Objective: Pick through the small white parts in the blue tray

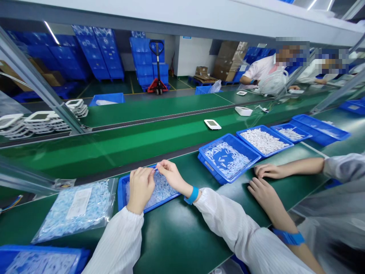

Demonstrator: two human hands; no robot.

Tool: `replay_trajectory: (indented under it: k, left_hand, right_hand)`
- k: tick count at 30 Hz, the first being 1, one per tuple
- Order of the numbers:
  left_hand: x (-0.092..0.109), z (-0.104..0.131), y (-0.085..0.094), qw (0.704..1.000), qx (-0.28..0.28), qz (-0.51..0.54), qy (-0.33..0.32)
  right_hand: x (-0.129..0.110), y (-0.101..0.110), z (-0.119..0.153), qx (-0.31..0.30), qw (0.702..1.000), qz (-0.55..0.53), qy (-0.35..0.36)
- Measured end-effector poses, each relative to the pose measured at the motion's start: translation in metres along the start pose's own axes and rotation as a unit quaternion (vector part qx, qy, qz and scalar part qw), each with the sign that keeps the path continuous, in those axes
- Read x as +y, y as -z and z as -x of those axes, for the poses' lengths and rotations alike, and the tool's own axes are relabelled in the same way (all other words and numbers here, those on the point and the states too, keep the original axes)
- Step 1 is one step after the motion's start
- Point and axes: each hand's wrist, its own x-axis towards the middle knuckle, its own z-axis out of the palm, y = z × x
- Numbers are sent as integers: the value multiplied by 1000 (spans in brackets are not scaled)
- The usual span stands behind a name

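My left hand (142, 189) and my right hand (172, 176) meet above a blue tray (122, 195) of small white and pale blue pieces (162, 190). Fingers and thumb are pinched on both hands, and the fingertips almost touch. Something thin and small seems to lie between them, but its kind is too small to make out. A blue band (192, 195) circles my right wrist. Left of the tray lies a clear plastic bag (98, 203) packed with light blue pieces, with a white label on it.
A co-worker's hands (266, 184) rest on the bench at right. Blue trays (219, 177) of white pieces line the belt's edge. On the green conveyor (171, 139) sits a white framed device (212, 124). A metal post (42, 76) rises at left beside stacked white frames (40, 120).
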Motion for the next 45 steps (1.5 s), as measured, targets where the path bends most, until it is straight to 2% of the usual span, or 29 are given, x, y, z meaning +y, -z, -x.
replay_trajectory:
  k: [5,15,30,39,45]
  left_hand:
    - [-3,1,-1,999,30,-2,20]
    - [-1,1,1,999,37,22,26]
    - [-3,1,1,999,-3,1,36]
    - [-4,0,2,999,-26,-23,4]
    - [-4,0,4,999,-16,-43,3]
  right_hand:
    - [-1,0,2,-48,998,30,18]
    - [-2,0,6,-121,991,47,9]
    - [-1,1,8,-110,982,150,35]
    - [2,2,5,-116,977,175,32]
    - [3,1,6,-120,982,146,25]
